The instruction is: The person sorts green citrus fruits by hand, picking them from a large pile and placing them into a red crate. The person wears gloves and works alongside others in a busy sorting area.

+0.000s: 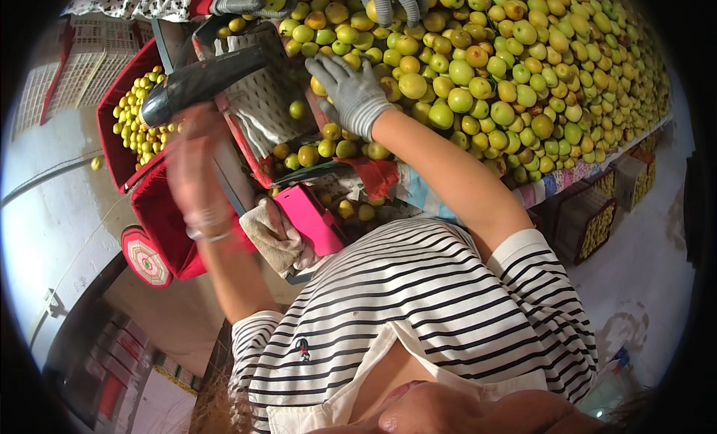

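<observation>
Yellow-green fruit that look like jujubes [515, 83] lie in a broad heap on the right. My right hand [349, 94], in a grey glove, rests at the heap's left edge, its fingers spread and nothing gripped. Beside it, a white cloth with dark dots [261, 98] lines a sloping surface with a single fruit on it. At left, my left hand [196, 161] is smeared by motion, so its fingers and anything in them cannot be made out. It is just below a dark, shiny, tube-like object [198, 83] and near a red crate [110, 139] partly filled with the same fruit.
Across from me, another person's gloved hands [392, 2] work at the heap. A bright pink phone case [312, 219] and a beige cloth [270, 236] lie before my body. A red container [160, 217] and a round patterned red stool top [146, 256] stand at left; fruit crates [586, 225] sit at right.
</observation>
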Available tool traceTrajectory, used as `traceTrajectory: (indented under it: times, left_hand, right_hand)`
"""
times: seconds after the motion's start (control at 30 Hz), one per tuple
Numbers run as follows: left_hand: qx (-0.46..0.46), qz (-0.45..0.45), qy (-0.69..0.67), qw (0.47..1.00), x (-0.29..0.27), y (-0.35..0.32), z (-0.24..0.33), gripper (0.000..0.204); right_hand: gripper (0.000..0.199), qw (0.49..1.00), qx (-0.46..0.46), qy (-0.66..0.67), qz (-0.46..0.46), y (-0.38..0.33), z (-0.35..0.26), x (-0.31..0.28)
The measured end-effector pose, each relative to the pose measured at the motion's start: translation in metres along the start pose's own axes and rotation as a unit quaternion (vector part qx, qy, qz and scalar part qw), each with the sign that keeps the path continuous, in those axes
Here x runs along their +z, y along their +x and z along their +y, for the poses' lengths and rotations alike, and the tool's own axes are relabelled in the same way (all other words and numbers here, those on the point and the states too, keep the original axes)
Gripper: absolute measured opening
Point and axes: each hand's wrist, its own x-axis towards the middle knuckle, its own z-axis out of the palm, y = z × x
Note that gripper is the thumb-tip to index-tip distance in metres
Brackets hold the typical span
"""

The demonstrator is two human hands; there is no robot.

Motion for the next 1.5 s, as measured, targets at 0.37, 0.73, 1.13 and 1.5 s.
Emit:
traceTrajectory:
  times: [0.37,0.73,1.13,1.5]
  left_hand:
    - [0.115,-0.178,0.253,0.944,0.164,-0.021,-0.071,0.05]
    - [0.088,-0.304,0.479,0.819,0.211,0.017,-0.082,0.049]
    - [-0.079,-0.182,-0.081,0.977,0.151,-0.017,-0.087,0.051]
    - [-0.086,-0.109,-0.128,0.982,0.139,-0.027,-0.097,0.055]
  right_hand:
    - [0.041,0.983,0.044,0.152,0.09,-0.077,0.109,-0.086]
    - [0.052,0.988,0.082,-0.096,-0.086,-0.047,0.073,-0.072]
    - [0.045,0.979,0.054,0.181,0.073,-0.053,0.088,-0.057]
    - [0.047,0.983,0.063,0.167,0.05,-0.052,0.079,-0.053]
